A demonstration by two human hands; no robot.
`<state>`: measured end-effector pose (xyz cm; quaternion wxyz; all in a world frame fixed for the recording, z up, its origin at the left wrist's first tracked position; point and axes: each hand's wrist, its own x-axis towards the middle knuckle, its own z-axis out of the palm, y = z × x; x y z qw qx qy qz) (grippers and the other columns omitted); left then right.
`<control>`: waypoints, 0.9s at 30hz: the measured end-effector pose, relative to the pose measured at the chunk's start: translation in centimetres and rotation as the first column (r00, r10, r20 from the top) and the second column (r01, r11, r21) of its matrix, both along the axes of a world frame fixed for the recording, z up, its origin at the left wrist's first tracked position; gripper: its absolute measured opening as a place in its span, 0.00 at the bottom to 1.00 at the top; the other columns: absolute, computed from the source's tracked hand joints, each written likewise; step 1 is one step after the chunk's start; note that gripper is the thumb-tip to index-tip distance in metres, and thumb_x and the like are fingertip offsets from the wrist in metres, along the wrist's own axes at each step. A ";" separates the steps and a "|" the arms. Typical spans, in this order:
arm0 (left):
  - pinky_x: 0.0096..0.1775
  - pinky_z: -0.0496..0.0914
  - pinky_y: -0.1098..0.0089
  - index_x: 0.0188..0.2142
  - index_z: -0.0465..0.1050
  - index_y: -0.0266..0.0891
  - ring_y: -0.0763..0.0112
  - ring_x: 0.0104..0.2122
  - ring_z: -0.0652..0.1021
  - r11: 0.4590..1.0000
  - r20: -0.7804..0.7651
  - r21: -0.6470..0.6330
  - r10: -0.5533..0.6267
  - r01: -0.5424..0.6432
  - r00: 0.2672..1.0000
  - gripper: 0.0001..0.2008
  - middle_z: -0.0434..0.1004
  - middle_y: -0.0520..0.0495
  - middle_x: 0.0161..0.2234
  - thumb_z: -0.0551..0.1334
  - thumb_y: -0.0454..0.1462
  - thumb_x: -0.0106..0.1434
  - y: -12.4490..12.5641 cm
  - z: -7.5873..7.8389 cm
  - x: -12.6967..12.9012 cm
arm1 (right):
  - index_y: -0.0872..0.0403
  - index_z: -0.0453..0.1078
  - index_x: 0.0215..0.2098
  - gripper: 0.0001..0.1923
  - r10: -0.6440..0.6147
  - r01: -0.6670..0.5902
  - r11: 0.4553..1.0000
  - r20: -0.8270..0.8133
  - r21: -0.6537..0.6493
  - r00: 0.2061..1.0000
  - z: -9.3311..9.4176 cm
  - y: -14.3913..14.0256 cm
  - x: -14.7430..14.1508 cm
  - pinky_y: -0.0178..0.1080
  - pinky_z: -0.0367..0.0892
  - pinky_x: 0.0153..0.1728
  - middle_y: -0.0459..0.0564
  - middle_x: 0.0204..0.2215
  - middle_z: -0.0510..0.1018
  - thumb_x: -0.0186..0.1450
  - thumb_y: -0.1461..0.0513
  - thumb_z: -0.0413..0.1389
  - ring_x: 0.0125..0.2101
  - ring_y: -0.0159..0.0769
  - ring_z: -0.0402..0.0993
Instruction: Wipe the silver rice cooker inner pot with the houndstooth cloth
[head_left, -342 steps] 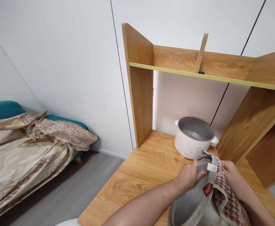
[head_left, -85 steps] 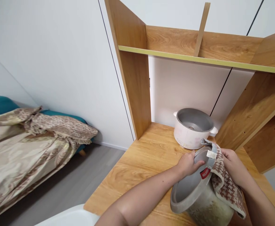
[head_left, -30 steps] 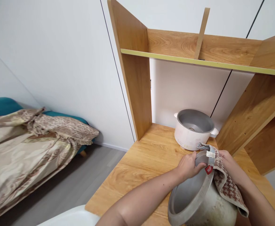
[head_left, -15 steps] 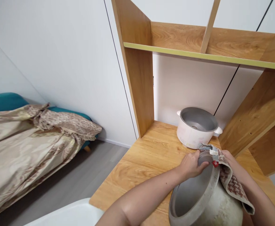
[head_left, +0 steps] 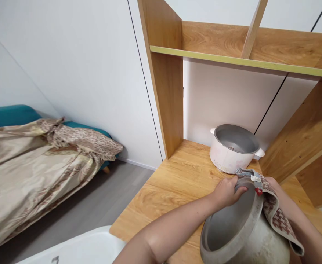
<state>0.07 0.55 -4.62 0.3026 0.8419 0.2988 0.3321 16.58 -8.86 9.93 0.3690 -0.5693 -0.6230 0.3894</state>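
The left hand (head_left: 227, 190) curls closed over the far rim of the metal inner pot (head_left: 240, 234), which lies tilted on the wooden desk (head_left: 177, 176) at five o'clock. The right hand (head_left: 276, 187) presses a houndstooth cloth (head_left: 276, 216) against its outer wall, its grip largely hidden. The pot looks rigid, light and smooth, so the rim seems the surest hold

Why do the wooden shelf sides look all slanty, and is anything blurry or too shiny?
Head view: the wide lens tilts and bends the wooden shelf uprights; even, soft light, faint shadows; the grey pot under the left hand shows a dull sheen, no glare; the bed blanket at the edge looks stretched, yet sharp.
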 end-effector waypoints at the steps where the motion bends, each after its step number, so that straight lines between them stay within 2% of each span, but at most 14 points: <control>1: 0.48 0.82 0.55 0.59 0.78 0.44 0.51 0.44 0.88 1.000 -0.004 -0.003 0.000 0.000 1.000 0.22 0.88 0.42 0.43 0.64 0.54 0.74 0.0 0.0 0.0 | 0.52 0.85 0.31 0.30 -0.002 0.002 1.000 0.006 0.003 1.000 0.2 -0.1 -0.2 0.45 0.77 0.43 0.51 0.30 0.85 0.65 0.35 0.63 0.37 0.49 0.80; 6: 0.47 0.82 0.56 0.56 0.79 0.46 0.52 0.43 0.88 1.000 -0.034 -0.025 -0.003 0.002 0.999 0.21 0.88 0.43 0.42 0.65 0.54 0.74 -0.1 0.3 0.0 | 0.51 0.85 0.32 0.30 -0.001 0.000 1.000 0.034 0.015 0.999 1.3 -0.8 -0.9 0.49 0.78 0.49 0.52 0.32 0.86 0.65 0.35 0.63 0.40 0.53 0.82; 11: 0.47 0.82 0.52 0.52 0.79 0.44 0.47 0.44 0.88 0.998 -0.114 -0.056 0.026 -0.033 0.993 0.22 0.88 0.40 0.42 0.63 0.57 0.74 -0.2 0.4 0.1 | 0.50 0.85 0.33 0.29 -0.013 0.011 1.000 0.069 0.025 0.998 1.9 -1.2 -1.1 0.50 0.79 0.51 0.52 0.32 0.87 0.66 0.35 0.61 0.40 0.54 0.83; 16: 0.46 0.81 0.54 0.51 0.80 0.46 0.50 0.43 0.87 0.998 -0.067 -0.065 0.018 -0.023 0.998 0.20 0.88 0.42 0.41 0.65 0.57 0.73 -0.2 0.6 0.0 | 0.50 0.85 0.32 0.29 -0.026 0.021 0.999 0.113 0.040 0.993 2.0 -1.2 -1.2 0.49 0.80 0.46 0.52 0.31 0.87 0.65 0.35 0.61 0.38 0.53 0.83; 22: 0.44 0.81 0.50 0.48 0.80 0.40 0.42 0.44 0.88 0.996 -0.216 -0.066 0.044 -0.059 0.975 0.26 0.88 0.36 0.42 0.60 0.59 0.75 -0.4 1.6 -0.1 | 0.50 0.82 0.28 0.29 -0.110 0.094 0.991 0.194 0.091 0.975 1.8 -1.6 -0.7 0.46 0.78 0.39 0.51 0.29 0.86 0.67 0.37 0.58 0.35 0.51 0.81; 27: 0.43 0.81 0.52 0.46 0.81 0.39 0.43 0.43 0.88 0.991 -0.206 -0.076 0.093 -0.111 0.974 0.24 0.88 0.37 0.39 0.60 0.56 0.76 -0.7 2.0 0.0 | 0.49 0.79 0.25 0.25 -0.197 0.162 0.975 0.253 0.153 0.947 1.5 -2.5 -0.2 0.45 0.78 0.38 0.50 0.27 0.85 0.68 0.41 0.59 0.32 0.49 0.78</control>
